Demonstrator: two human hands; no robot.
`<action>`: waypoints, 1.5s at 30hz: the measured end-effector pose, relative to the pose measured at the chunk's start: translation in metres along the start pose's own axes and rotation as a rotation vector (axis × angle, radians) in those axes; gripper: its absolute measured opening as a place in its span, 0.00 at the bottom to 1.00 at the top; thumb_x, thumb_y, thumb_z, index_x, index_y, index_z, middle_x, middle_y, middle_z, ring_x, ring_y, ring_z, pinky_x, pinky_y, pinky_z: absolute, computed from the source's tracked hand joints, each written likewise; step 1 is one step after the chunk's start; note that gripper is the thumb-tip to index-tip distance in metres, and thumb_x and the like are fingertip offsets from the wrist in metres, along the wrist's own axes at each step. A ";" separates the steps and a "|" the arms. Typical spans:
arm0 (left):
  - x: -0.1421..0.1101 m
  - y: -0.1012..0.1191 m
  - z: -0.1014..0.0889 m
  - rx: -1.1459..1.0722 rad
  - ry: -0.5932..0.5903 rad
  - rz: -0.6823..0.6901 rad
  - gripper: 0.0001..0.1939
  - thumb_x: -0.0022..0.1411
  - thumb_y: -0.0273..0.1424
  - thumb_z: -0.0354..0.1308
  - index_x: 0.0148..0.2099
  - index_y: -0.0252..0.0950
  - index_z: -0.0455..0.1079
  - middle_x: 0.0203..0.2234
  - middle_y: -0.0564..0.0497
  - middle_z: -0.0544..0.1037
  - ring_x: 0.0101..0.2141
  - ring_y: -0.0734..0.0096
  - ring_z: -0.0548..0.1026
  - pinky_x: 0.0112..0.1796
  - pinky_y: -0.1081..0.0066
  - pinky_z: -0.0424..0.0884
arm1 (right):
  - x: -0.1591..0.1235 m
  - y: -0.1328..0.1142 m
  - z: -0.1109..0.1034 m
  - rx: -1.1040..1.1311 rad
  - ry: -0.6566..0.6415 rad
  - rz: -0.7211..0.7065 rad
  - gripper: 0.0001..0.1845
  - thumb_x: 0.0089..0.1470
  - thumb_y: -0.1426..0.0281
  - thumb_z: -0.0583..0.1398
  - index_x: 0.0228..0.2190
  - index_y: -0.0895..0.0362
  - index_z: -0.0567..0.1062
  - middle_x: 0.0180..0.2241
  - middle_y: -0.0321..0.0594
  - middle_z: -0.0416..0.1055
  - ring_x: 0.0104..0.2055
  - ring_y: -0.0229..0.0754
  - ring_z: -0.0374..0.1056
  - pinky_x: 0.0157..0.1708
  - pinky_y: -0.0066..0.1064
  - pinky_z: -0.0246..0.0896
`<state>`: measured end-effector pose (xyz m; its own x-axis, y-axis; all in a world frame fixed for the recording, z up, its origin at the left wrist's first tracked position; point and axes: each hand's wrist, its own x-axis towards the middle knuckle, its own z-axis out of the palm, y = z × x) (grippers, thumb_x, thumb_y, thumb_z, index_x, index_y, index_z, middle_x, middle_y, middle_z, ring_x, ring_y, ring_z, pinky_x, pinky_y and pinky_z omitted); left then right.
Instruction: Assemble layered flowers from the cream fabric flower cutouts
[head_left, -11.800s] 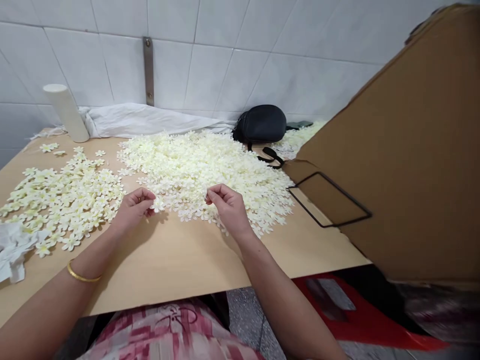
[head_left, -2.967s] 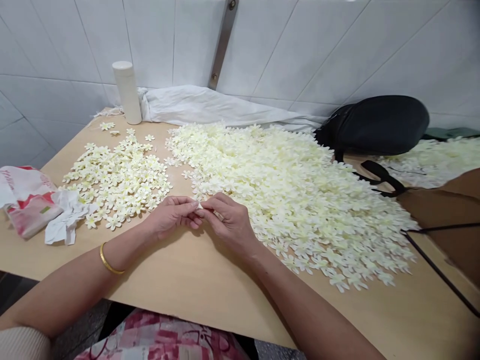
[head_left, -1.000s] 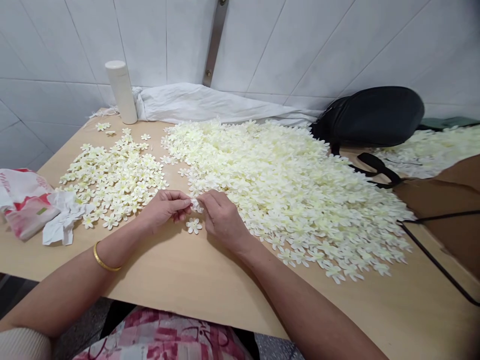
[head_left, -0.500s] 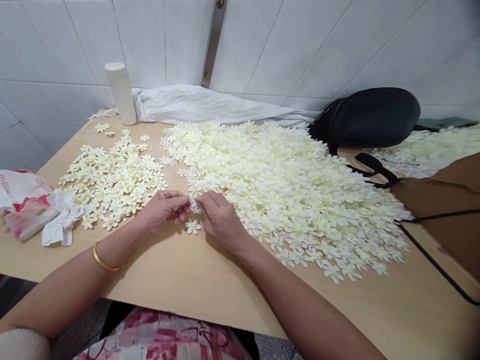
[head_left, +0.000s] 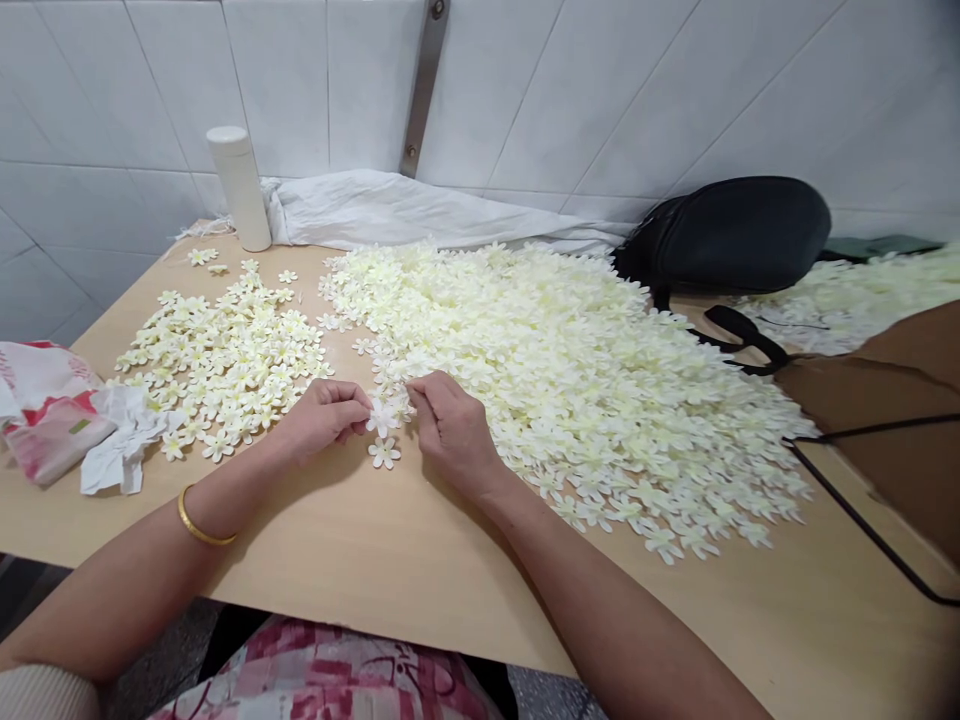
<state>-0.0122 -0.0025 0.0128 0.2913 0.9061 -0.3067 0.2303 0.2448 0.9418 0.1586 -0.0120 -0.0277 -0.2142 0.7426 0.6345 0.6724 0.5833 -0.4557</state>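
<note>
My left hand (head_left: 324,418) pinches a cream fabric flower (head_left: 384,418) by its petal edge, just above the wooden table (head_left: 360,560). My right hand (head_left: 448,428) is closed in a pinch at the near edge of the big heap of cream flowers (head_left: 570,370), its fingertips beside the held flower; what they grip is too small to name. One loose flower (head_left: 384,454) lies flat on the table between the two hands. A thinner spread of flowers (head_left: 225,355) lies to the left of my left hand.
A white cylinder bottle (head_left: 240,188) and a white cloth (head_left: 420,212) sit by the tiled wall. A black pouch (head_left: 739,235) with a strap lies at the right. A crumpled red-and-white bag (head_left: 52,415) is at the left edge, brown cardboard (head_left: 892,400) at the right.
Both hands were pinching one flower piece together; now they have drawn slightly apart, the left keeps an opened flower, and the right has shifted a little toward the heap.
</note>
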 end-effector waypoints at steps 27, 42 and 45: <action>-0.002 -0.004 0.004 -0.027 -0.018 0.217 0.08 0.49 0.32 0.58 0.25 0.33 0.68 0.15 0.56 0.64 0.18 0.81 0.59 0.22 0.76 0.55 | 0.007 -0.021 -0.009 0.477 -0.108 0.397 0.09 0.56 0.66 0.52 0.31 0.56 0.70 0.29 0.38 0.70 0.32 0.38 0.65 0.34 0.30 0.58; 0.004 -0.009 -0.001 0.135 0.095 0.233 0.07 0.53 0.34 0.58 0.34 0.37 0.70 0.18 0.56 0.66 0.20 0.78 0.61 0.23 0.75 0.57 | 0.023 -0.005 -0.020 0.097 0.029 0.201 0.08 0.53 0.74 0.51 0.23 0.55 0.62 0.26 0.37 0.64 0.33 0.40 0.59 0.36 0.33 0.55; 0.004 -0.008 -0.001 0.136 0.119 0.219 0.08 0.52 0.36 0.59 0.33 0.37 0.70 0.19 0.54 0.68 0.20 0.78 0.61 0.23 0.76 0.57 | 0.030 0.016 -0.040 -0.014 0.193 0.274 0.09 0.53 0.75 0.51 0.23 0.55 0.62 0.27 0.39 0.65 0.35 0.42 0.59 0.37 0.35 0.54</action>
<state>-0.0136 -0.0010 0.0039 0.2383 0.9685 -0.0725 0.2984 -0.0020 0.9544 0.1911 0.0061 0.0093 0.1129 0.7942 0.5971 0.6965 0.3654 -0.6176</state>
